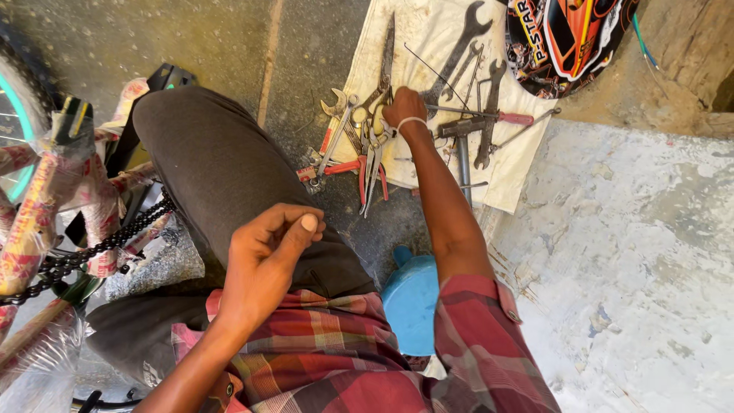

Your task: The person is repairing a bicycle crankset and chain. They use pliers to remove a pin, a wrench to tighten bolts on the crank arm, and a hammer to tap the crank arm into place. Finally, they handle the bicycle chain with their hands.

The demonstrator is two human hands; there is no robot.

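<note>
Two hands work apart: my right hand (404,107) reaches far forward, arm straight, fingers curled down among the tools on the dirty white cloth (428,38); whether it has closed on any one tool I cannot tell. It rests just beside the red-handled pliers (372,164) and the combination wrenches (336,126), with the hammer (462,145) and a red-handled screwdriver (489,116) on its far side. My left hand (264,260) hovers over my knee, fingers loosely pinched, holding nothing I can make out. Tools crowd the cloth. Open concrete floor (634,252) lies to the right. To the left stands the wrapped bicycle frame (46,206) and its chain (99,248).
</note>
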